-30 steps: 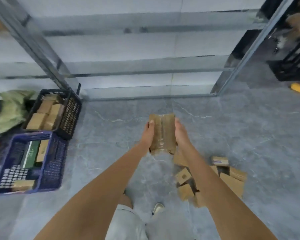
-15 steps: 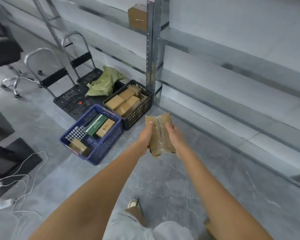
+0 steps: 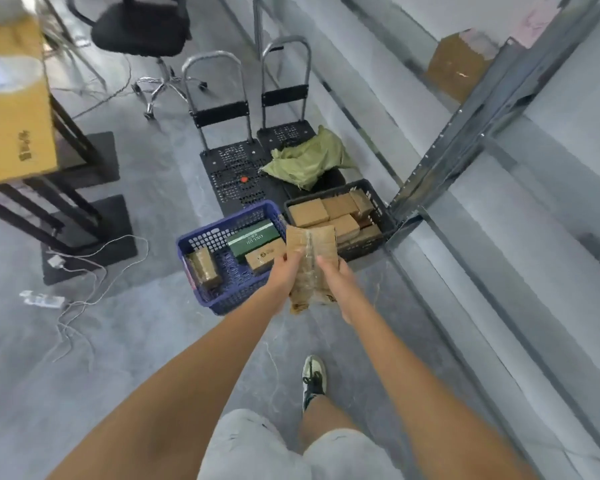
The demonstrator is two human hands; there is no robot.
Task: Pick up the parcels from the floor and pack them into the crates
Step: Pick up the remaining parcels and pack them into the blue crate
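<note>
- Head view: a brown taped parcel is held up in the air by both hands, above the floor and in front of the two crates, overlapping the near rims of both as seen from above.
- Left hand grips the parcel's left edge, thumb curled onto its top face.
- Right hand grips the right edge, fingers wrapped round it.
- Blue crate sits on the floor to the left, holding a green box, a brown box just beside it, and a taped parcel at its left end.
- Black crate touches the blue one on its right side, against the foot of a metal rack post, and is packed with brown boxes.
- Behind the crates stand two folding carts with a green bag lying on them.
- Farther left are cables on the floor, an office chair and a yellow carton.
</note>
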